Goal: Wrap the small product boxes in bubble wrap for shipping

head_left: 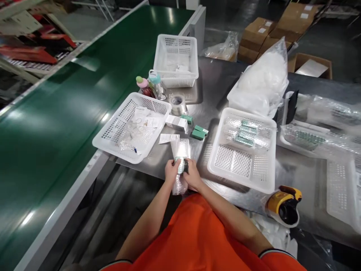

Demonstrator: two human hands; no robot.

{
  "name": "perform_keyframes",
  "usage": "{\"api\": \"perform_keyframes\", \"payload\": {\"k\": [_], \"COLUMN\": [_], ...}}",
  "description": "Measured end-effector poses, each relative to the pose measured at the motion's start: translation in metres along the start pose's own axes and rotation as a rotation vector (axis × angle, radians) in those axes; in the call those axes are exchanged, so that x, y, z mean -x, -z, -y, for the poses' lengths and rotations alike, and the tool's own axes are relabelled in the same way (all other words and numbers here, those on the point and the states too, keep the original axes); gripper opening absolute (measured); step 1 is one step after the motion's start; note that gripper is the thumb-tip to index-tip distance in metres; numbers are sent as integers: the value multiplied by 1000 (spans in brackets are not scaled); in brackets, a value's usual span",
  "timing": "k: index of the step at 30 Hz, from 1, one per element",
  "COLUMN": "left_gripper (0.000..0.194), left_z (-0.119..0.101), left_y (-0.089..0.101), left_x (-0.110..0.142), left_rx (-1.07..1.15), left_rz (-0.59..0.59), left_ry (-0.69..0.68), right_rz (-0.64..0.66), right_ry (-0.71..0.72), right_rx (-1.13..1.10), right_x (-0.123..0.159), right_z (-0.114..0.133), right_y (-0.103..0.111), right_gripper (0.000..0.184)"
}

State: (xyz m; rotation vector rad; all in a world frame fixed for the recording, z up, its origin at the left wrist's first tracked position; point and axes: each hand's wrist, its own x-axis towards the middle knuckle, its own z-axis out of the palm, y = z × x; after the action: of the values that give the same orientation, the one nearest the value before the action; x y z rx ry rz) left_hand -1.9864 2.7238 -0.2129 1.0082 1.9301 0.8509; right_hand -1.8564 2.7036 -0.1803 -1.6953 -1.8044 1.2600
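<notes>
My left hand (171, 170) and my right hand (192, 174) are both closed around a small green box (180, 164) wrapped in a strip of bubble wrap (180, 148), at the near edge of the metal table (214, 94). The wrap runs away from me across the table and also hangs below my hands. Two loose green boxes (199, 132) and a white box (176, 122) lie just beyond the wrap, with a paper slip (168, 138) beside them.
White basket (113, 139) with small bagged items at left, next to the green conveyor belt (56, 113). Basket (244, 180) with wrapped green boxes at right. Tape roll (178, 103), bottles (150, 86), far basket (176, 60), yellow tape dispenser (284, 205), plastic bags (265, 81).
</notes>
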Motion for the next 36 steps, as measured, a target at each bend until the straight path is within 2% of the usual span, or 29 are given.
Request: {"api": "perform_keyframes", "payload": {"k": [2, 4, 6, 8, 11, 13, 14, 16, 18, 19, 20, 22, 24, 27, 31, 33, 36], "left_gripper": [33, 33, 35, 39, 47, 49, 50, 51, 52, 51, 50, 49, 50, 51, 45, 46, 49], "left_z": [-5, -7, -5, 3, 21, 29, 31, 34, 36, 37, 39, 44, 48, 53, 60, 62, 64], "left_y": [20, 33, 35, 29, 17, 14, 15, 20, 27, 30, 32, 34, 34, 33, 29, 29, 34], "left_x": [-2, -1, 8, 22, 44, 53, 57, 60, 60, 58, 56, 52, 50, 49, 43, 40, 38], "left_rx": [-143, -258, -387, -604, -925, -1025, -1057, -1109, -1142, -1151, -1158, -1147, -1105, -1053, -1024, -1003, -932], "left_rz": [12, 43, 85, 114, 103, 63, 47, 35, 49, 55, 56, 53, 53, 37, -30, -18, 46], "left_ry": [-96, -183, -262, -354, -485, -522, -534, -560, -600, -618, -637, -678, -729, -772, -744, -743, -789], "right_rz": [-39, -40, -3, 62, 128, 57, -70, -427, -782, -884, -930, -909, -858, -833, -723, -694, -742], "right_ry": [-23, -53, -65, -61, -37, -18, -55, -203, -420, -546, -672, -867, -987, -1108, -1168, -1174, -1054], "right_rx": [-181, -299, -368, -410, -429, -392, -336, -128, 173, 309, 417, 514, 522, 519, 466, 382, 140], "right_x": [3, 5, 7, 14, 44, 78, 99, 144, 184, 198, 208, 215, 210, 200, 207, 226, 269], "right_z": [-3, -5, -8, -16, -52, -92, -115, -160, -196, -210, -220, -236, -244, -246, -236, -223, -189], "right_y": [-23, -46, -61, -62, -34, 2, 22, 60, 89, 99, 106, 114, 119, 128, 139, 133, 100], "right_gripper": [65, 64, 61, 53, 34, 25, 25, 33, 44, 51, 58, 69, 71, 60, 42, 42, 38]}}
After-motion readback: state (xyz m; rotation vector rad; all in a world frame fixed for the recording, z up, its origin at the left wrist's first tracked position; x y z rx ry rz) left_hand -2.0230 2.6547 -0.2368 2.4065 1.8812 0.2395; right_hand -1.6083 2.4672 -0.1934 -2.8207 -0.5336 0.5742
